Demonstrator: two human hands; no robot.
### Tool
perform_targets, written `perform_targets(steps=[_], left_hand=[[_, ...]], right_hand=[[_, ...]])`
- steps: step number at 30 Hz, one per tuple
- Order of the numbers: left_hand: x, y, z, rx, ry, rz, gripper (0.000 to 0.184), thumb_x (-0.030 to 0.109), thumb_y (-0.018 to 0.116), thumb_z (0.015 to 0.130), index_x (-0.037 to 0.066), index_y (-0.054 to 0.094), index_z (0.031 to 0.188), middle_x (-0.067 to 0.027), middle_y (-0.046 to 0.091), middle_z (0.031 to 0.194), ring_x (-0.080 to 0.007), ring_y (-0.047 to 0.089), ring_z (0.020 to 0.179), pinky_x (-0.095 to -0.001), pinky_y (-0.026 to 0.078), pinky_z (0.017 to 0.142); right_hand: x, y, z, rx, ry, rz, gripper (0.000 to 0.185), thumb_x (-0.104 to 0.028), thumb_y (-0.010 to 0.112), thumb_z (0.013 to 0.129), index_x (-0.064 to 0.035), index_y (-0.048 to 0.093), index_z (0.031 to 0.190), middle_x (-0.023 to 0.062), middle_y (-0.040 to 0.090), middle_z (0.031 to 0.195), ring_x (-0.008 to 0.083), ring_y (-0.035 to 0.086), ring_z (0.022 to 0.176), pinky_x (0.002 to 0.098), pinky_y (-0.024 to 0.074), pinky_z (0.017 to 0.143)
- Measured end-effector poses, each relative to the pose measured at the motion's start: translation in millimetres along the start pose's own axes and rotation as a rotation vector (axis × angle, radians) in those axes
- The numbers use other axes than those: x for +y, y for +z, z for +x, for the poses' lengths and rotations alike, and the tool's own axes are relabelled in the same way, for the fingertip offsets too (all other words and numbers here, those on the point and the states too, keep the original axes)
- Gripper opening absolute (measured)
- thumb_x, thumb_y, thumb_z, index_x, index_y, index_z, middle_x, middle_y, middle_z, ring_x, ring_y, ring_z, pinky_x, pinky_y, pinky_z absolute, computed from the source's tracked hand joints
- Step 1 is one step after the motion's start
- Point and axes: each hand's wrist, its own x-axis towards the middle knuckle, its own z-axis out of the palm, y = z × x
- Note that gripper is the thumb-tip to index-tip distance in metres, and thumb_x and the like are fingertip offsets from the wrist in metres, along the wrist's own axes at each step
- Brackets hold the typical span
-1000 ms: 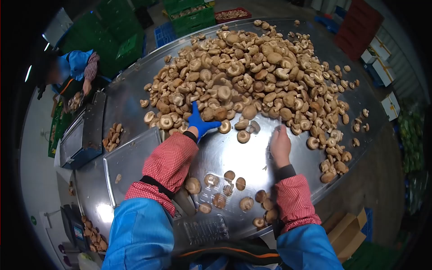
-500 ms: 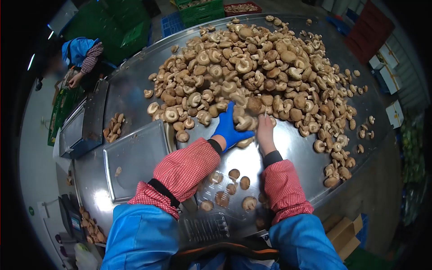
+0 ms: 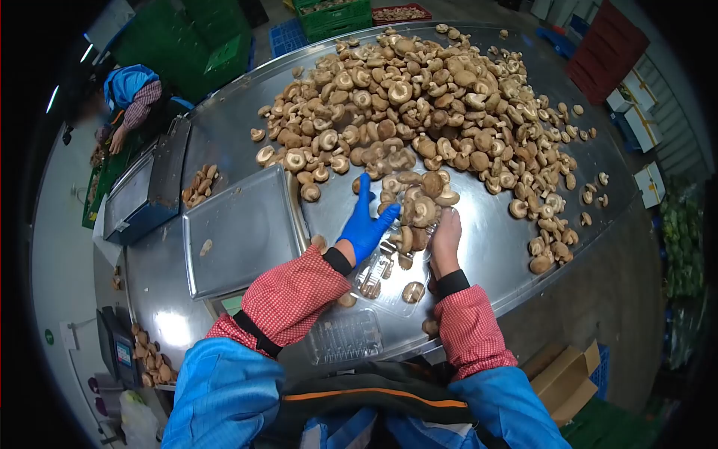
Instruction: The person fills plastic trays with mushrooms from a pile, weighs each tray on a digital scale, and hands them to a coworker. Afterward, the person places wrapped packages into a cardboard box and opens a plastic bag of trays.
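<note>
A cluster of brown shiitake mushrooms (image 3: 420,211) is gathered between my two hands over a clear plastic tray (image 3: 389,295). My left hand (image 3: 362,228), in a blue glove, is on the cluster's left side, thumb and forefinger spread wide, the thumb reaching to the mushrooms. Bare, my right hand (image 3: 446,241) cups the right side, its fingers partly hidden behind the mushrooms. A few loose mushrooms, one a brown cap (image 3: 413,292), lie in or under the see-through tray; I cannot tell which. Beyond my hands rises a large mushroom pile (image 3: 449,97).
Left of my hands is a metal tray (image 3: 239,232) on the steel table (image 3: 164,280). Near me sits another clear plastic tray (image 3: 344,337). A scale (image 3: 117,352) stands at the lower left. Another person (image 3: 131,93) bends over a green crate at the far left.
Both hands have drawn back from the pile toward me, bringing a cluster of mushrooms over the clear tray. The view has shifted slightly. The other person's hand has lowered toward the crate.
</note>
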Motion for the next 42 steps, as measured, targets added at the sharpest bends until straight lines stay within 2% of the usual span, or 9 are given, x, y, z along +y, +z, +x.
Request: perform_targets(steps=[11,15,16,18,23,28,32,35,42], left_hand=[[-36.5,-45.5,12.9,-0.133,-0.230,-0.609,0.065,0.051,0.056,0.091,0.001,0.050,0.132,-0.0096,0.062,0.113,-0.0161,0.057,0.102,-0.0277,0.044,0.090],[-15.1,-121.9,7.7,-0.145,-0.132,-0.118,0.055,0.043,0.061,0.090,0.001,0.056,0.125,-0.0097,0.065,0.114,-0.0149,0.060,0.100,-0.0264,0.046,0.088],[5.8,-126.8,-5.7,-0.020,-0.188,-0.168,0.042,0.025,0.063,0.091,-0.002,0.057,0.123,-0.0057,0.064,0.111,-0.0125,0.060,0.099,-0.0250,0.047,0.088],[-16.9,-158.9,1.9,-0.042,-0.239,-0.211,0.041,0.024,0.064,0.091,-0.001,0.057,0.124,-0.0056,0.064,0.112,-0.0127,0.059,0.100,-0.0256,0.047,0.089],[-36.8,-249.4,-5.0,-0.114,-0.213,-0.134,0.041,0.020,0.063,0.091,0.001,0.056,0.127,-0.0049,0.063,0.115,-0.0126,0.058,0.102,-0.0271,0.047,0.091],[-70.0,-314.3,-24.3,-0.035,-0.299,-0.176,0.040,0.023,0.066,0.089,0.002,0.059,0.122,-0.0070,0.065,0.110,-0.0138,0.060,0.099,-0.0269,0.048,0.089],[-96.7,-333.3,-36.9,0.040,-0.323,-0.032,0.050,0.027,0.070,0.085,0.002,0.056,0.126,-0.0107,0.064,0.114,-0.0165,0.060,0.104,-0.0281,0.048,0.092],[-90.2,-329.8,-41.3,0.036,-0.324,-0.008,0.052,0.026,0.070,0.085,0.001,0.054,0.128,-0.0114,0.063,0.116,-0.0164,0.060,0.105,-0.0282,0.048,0.093],[-105.7,-328.7,-35.8,0.003,-0.297,0.074,0.047,0.019,0.068,0.087,0.001,0.054,0.128,-0.0090,0.062,0.119,-0.0145,0.059,0.105,-0.0283,0.047,0.094]], right_hand=[[-23.4,60.9,-75.5,-0.058,-0.148,-0.102,0.037,-0.024,0.036,0.102,0.0062,0.050,0.119,0.0145,0.058,0.109,0.0208,0.054,0.099,0.0325,0.0418,0.089],[-19.1,99.4,-82.5,-0.112,-0.220,-0.142,0.039,-0.026,0.036,0.102,0.0073,0.049,0.118,0.0156,0.058,0.109,0.0224,0.053,0.098,0.0328,0.0408,0.090],[-17.8,111.0,-86.2,-0.120,-0.229,-0.150,0.039,-0.026,0.037,0.101,0.0074,0.049,0.118,0.0157,0.058,0.109,0.0226,0.053,0.098,0.0328,0.0407,0.090],[-25.1,137.8,-100.8,-0.165,-0.203,-0.119,0.039,-0.026,0.037,0.101,0.0073,0.049,0.117,0.0153,0.058,0.108,0.0228,0.052,0.099,0.0331,0.0393,0.091],[-14.0,195.0,-122.1,-0.442,0.191,0.024,0.030,-0.030,0.038,0.100,-0.0010,0.045,0.106,0.0109,0.053,0.075,0.0158,0.057,0.055,0.0270,0.0499,0.041],[1.4,229.5,-139.2,-0.682,0.346,-0.233,0.028,-0.024,0.040,0.099,0.0033,0.044,0.104,0.0136,0.055,0.072,0.0227,0.063,0.054,0.0300,0.0535,0.044],[-3.8,231.4,-153.2,-0.742,0.042,-0.617,0.029,-0.015,0.053,0.091,0.0058,0.048,0.111,0.0157,0.060,0.072,0.0248,0.064,0.058,0.0342,0.0516,0.051],[-19.0,227.0,-160.6,-0.727,-0.510,-0.962,0.037,-0.015,0.061,0.086,0.0033,0.049,0.115,0.0175,0.060,0.075,0.0305,0.064,0.068,0.0379,0.0510,0.060],[-12.8,251.3,-161.1,-0.683,-0.954,-0.918,0.025,-0.016,0.067,0.082,-0.0054,0.055,0.101,0.0119,0.062,0.088,0.0330,0.062,0.074,0.0396,0.0494,0.063]])
